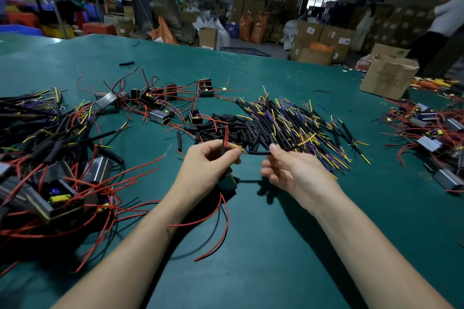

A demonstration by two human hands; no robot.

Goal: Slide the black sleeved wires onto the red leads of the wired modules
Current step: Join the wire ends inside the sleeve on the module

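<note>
Two bare hands meet above the middle of the green bench [276,246], nearer its front edge than its far one. Across the bench lie heaps of parts: a tangle of wired modules [57,190] with red leads at the left edge, a spread of black sleeved wires [296,120] with yellow and blue ends past the hands, a small heap of short black tubes [226,125] beside them, more modules [431,130] by the right edge, and a cardboard box [388,78] towards the far right corner.

The left hand [208,165] has its fingers curled, pinching upright red leads [226,137] whose tips point away from the person; a dark module [227,182] hangs below that hand, with red wire trailing towards the front edge. The right hand [296,170] pinches one black sleeved wire [258,152] between thumb and forefinger. That wire lies nearly level, its long axis running left to right between the two hands, its yellow-tipped end pointing left and touching the left hand's fingertips beside the red leads.
</note>
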